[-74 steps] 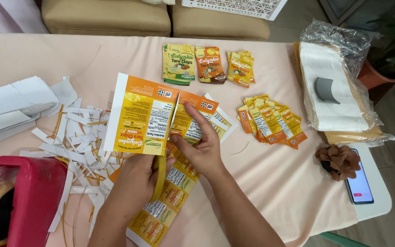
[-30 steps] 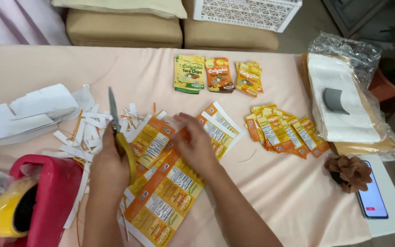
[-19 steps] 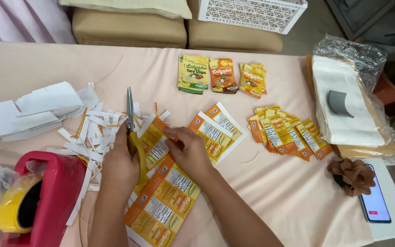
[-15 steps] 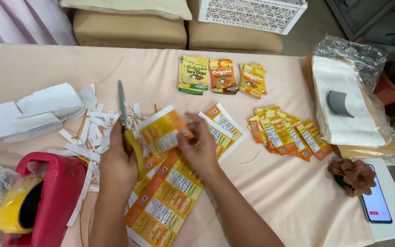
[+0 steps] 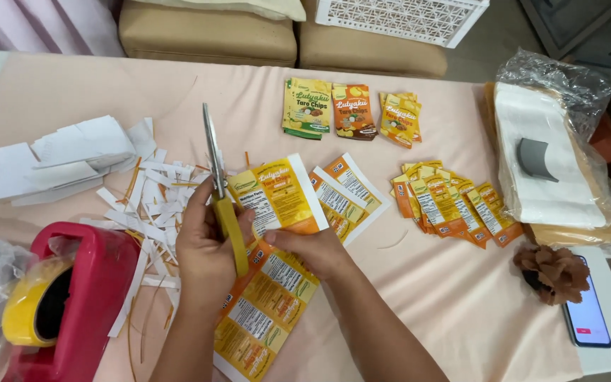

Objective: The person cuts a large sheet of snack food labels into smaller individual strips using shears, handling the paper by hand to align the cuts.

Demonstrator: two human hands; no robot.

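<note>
My left hand (image 5: 206,244) grips yellow-handled scissors (image 5: 219,184), blades pointing away from me, shut. My right hand (image 5: 312,249) holds a yellow and orange printed label (image 5: 281,198) lifted just right of the scissors. Under my hands lies a long sheet of the same labels (image 5: 266,318). Two more cut labels (image 5: 348,194) lie to the right on the peach tablecloth.
White paper strips (image 5: 150,205) and larger offcuts (image 5: 51,159) lie at left. A red tape dispenser with a yellow roll (image 5: 65,297) stands front left. Finished pouches (image 5: 348,110), a fan of labels (image 5: 447,201), a plastic-wrapped stack (image 5: 553,155), a brown scrunchie (image 5: 553,272) and a phone (image 5: 587,322) lie at right.
My right hand has lifted one label off the sheet and brought it up beside the scissors. The scissors stay upright in my left hand.
</note>
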